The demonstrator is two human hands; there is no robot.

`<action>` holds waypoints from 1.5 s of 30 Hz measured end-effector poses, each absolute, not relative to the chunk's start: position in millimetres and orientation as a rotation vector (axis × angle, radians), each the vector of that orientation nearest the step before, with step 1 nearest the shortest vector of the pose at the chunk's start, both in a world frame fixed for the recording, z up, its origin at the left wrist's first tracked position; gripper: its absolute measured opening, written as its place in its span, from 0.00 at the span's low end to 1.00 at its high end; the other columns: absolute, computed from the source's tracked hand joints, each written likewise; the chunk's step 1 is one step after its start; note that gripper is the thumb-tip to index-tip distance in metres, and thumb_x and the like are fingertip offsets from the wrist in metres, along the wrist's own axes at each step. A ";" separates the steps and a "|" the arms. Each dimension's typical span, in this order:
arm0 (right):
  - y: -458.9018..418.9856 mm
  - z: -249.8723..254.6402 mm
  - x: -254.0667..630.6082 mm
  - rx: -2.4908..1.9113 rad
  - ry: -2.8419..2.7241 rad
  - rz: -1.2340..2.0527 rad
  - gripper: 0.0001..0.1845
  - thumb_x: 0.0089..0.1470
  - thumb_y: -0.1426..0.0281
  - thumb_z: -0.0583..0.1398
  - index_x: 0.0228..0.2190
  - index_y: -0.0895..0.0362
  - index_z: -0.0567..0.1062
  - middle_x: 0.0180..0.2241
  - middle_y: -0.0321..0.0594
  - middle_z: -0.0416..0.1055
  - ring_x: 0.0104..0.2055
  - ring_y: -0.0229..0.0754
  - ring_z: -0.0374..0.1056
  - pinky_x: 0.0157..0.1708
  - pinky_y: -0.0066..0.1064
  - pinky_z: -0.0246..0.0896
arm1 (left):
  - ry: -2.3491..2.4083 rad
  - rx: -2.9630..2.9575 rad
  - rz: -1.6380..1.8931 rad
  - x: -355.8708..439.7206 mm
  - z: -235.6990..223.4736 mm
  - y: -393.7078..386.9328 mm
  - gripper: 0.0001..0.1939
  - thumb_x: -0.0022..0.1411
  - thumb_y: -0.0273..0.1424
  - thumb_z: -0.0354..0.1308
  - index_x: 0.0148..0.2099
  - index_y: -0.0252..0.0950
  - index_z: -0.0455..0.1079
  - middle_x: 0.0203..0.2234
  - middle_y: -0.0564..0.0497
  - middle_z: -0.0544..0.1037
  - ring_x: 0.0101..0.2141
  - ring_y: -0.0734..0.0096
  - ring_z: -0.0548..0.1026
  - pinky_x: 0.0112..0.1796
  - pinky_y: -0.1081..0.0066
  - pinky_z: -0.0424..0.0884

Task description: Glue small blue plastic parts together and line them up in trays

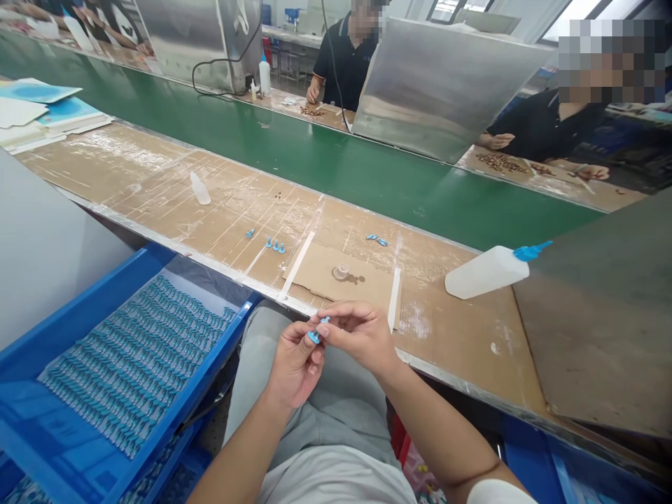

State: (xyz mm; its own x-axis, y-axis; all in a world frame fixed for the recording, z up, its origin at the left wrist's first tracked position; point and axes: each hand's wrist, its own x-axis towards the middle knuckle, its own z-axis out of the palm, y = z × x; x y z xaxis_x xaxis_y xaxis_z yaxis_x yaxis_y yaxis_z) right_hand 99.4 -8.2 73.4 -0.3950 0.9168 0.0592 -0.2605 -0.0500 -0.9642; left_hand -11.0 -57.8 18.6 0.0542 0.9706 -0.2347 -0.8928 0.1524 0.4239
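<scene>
My left hand (pixel 300 360) pinches the round base of a small blue piece (pixel 314 337) above my lap. From the right, the thumb and fingers of my right hand (pixel 362 334) close on the upper part of the same piece; my fingers cover much of it. On the table ahead lies a cardboard pad (pixel 315 274) carrying a small clear cup (pixel 341 271) beside dark wet spots. Several little blue pieces with round bases (pixel 276 246) stand to the left of the pad. Beyond it rests a small cluster of blue parts (pixel 376 239).
A blue tray (pixel 152 262) at my left holds many rows of blue pieces. A large white bottle with a blue nozzle (pixel 486 273) lies on the right, near a metal panel (pixel 598 315). Further left is a small white bottle (pixel 199 189). Past the green belt (pixel 294 150), co-workers sit.
</scene>
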 end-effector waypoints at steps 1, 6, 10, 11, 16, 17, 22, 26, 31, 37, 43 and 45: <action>-7.4 73.1 100.2 -0.796 -1.281 1.619 0.09 0.42 0.70 0.69 0.30 0.57 0.80 0.24 0.39 0.76 0.22 0.38 0.72 0.20 0.27 0.69 | 0.534 0.185 1.423 -10.9 18.6 -58.4 0.06 0.47 0.31 0.68 0.28 0.37 0.74 0.16 0.58 0.69 0.13 0.89 0.59 0.12 0.88 0.55; -5.1 72.9 103.0 -0.861 -1.287 1.586 0.10 0.40 0.69 0.70 0.29 0.57 0.81 0.19 0.37 0.74 0.21 0.37 0.69 0.20 0.27 0.66 | 0.545 0.253 1.431 -11.4 19.6 -60.4 0.05 0.52 0.32 0.65 0.30 0.36 0.74 0.13 0.60 0.64 0.10 0.90 0.53 0.11 0.87 0.50; -6.0 71.5 102.5 -0.898 -1.327 1.518 0.11 0.39 0.68 0.71 0.29 0.57 0.81 0.19 0.36 0.73 0.21 0.36 0.68 0.20 0.26 0.65 | 0.546 0.279 1.417 -12.3 21.1 -60.2 0.06 0.54 0.32 0.63 0.31 0.35 0.73 0.12 0.61 0.60 0.10 0.90 0.50 0.11 0.86 0.48; -6.3 71.2 102.1 -0.913 -1.336 1.499 0.11 0.39 0.68 0.71 0.29 0.56 0.81 0.19 0.36 0.73 0.21 0.36 0.68 0.20 0.26 0.65 | 0.545 0.276 1.417 -12.5 21.5 -59.8 0.06 0.55 0.32 0.63 0.30 0.35 0.73 0.12 0.61 0.60 0.10 0.90 0.50 0.11 0.86 0.48; -7.4 73.1 98.0 -1.006 -1.309 1.459 0.13 0.36 0.68 0.72 0.28 0.57 0.81 0.21 0.38 0.75 0.20 0.37 0.69 0.21 0.26 0.67 | 0.549 0.248 1.424 -14.1 21.8 -57.5 0.06 0.56 0.32 0.62 0.30 0.35 0.72 0.12 0.61 0.60 0.11 0.90 0.49 0.11 0.86 0.48; -7.4 73.9 97.1 -1.020 -1.305 1.458 0.13 0.36 0.67 0.72 0.28 0.58 0.81 0.21 0.39 0.75 0.20 0.37 0.69 0.20 0.27 0.68 | 0.556 0.247 1.424 -14.4 21.2 -57.1 0.06 0.56 0.32 0.62 0.30 0.35 0.72 0.12 0.61 0.60 0.11 0.90 0.49 0.11 0.86 0.48; -8.0 74.6 93.8 -1.026 -1.294 1.486 0.15 0.34 0.67 0.72 0.28 0.59 0.80 0.20 0.38 0.74 0.18 0.36 0.68 0.19 0.26 0.68 | 0.613 0.281 1.452 -15.9 18.6 -55.8 0.08 0.55 0.33 0.62 0.29 0.34 0.71 0.13 0.60 0.64 0.11 0.90 0.51 0.11 0.86 0.48; -4.9 67.4 90.1 -1.037 -1.216 1.541 0.18 0.35 0.65 0.72 0.31 0.59 0.78 0.21 0.38 0.75 0.19 0.36 0.69 0.19 0.25 0.68 | 0.660 0.270 1.478 -19.3 20.5 -52.7 0.07 0.54 0.32 0.63 0.31 0.33 0.71 0.20 0.55 0.71 0.13 0.92 0.54 0.13 0.86 0.50; 28.1 42.2 71.1 -1.075 -1.230 1.389 0.23 0.41 0.59 0.69 0.37 0.59 0.75 0.29 0.41 0.77 0.21 0.37 0.70 0.19 0.26 0.65 | 0.582 -0.085 1.498 -34.1 18.1 -41.3 0.06 0.59 0.30 0.58 0.35 0.31 0.71 0.27 0.52 0.70 0.21 0.87 0.63 0.17 0.87 0.56; 98.7 7.0 31.8 -1.372 -1.836 0.671 0.15 0.54 0.60 0.60 0.42 0.53 0.75 0.39 0.39 0.77 0.36 0.40 0.74 0.43 0.33 0.65 | 0.578 -0.244 1.610 -55.7 8.9 -36.9 0.07 0.57 0.27 0.53 0.32 0.29 0.71 0.28 0.49 0.70 0.26 0.78 0.67 0.23 0.79 0.65; 124.5 -8.9 12.6 -1.582 -2.141 0.289 0.16 0.58 0.61 0.56 0.46 0.51 0.72 0.39 0.38 0.77 0.42 0.47 0.72 0.43 0.35 0.62 | 0.581 -0.249 1.644 -65.6 12.3 -39.5 0.08 0.56 0.27 0.53 0.32 0.29 0.72 0.28 0.49 0.71 0.29 0.76 0.70 0.28 0.76 0.68; 125.0 -12.1 11.8 -1.611 -2.176 0.263 0.16 0.59 0.60 0.56 0.47 0.51 0.72 0.39 0.39 0.77 0.42 0.46 0.72 0.42 0.34 0.62 | 0.574 -0.252 1.647 -67.9 12.8 -39.7 0.08 0.56 0.28 0.53 0.32 0.29 0.72 0.28 0.48 0.72 0.29 0.75 0.71 0.30 0.75 0.69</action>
State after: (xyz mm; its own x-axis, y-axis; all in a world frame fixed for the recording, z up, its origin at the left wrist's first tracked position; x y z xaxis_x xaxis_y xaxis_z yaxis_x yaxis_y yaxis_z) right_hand 11.8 125.0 -12.1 -0.2415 0.9456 0.2181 0.8664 0.3113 -0.3903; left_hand -67.9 -39.7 12.8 -0.1664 0.8620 -0.4789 -0.9729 -0.0645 0.2219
